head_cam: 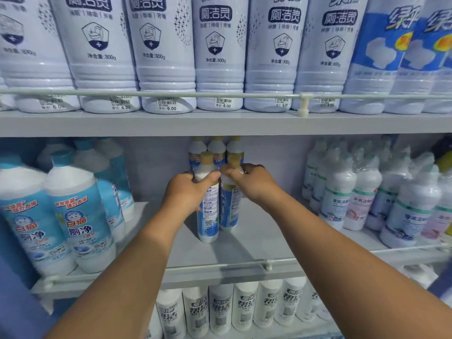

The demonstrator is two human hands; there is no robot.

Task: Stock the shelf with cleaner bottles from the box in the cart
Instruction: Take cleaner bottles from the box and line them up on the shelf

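The middle shelf (220, 250), grey with a thin rail along its front edge, carries 3 groups. At centre stand the yellow-capped cleaner bottles (208, 211), 2 in front and 3 behind them. At left are blue-labelled bottles (80, 216), at right pastel-labelled bottles (362, 199). The upper shelf (220, 123) holds a row of white 800g bottles (217, 57) behind its rail. The lower shelf shows white bottles (220, 309).

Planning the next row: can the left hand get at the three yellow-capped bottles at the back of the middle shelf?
Probably not directly. The left hand grips a front bottle that stands before the back bottles, and the right hand holds the neighbouring bottle. Only their tops show.
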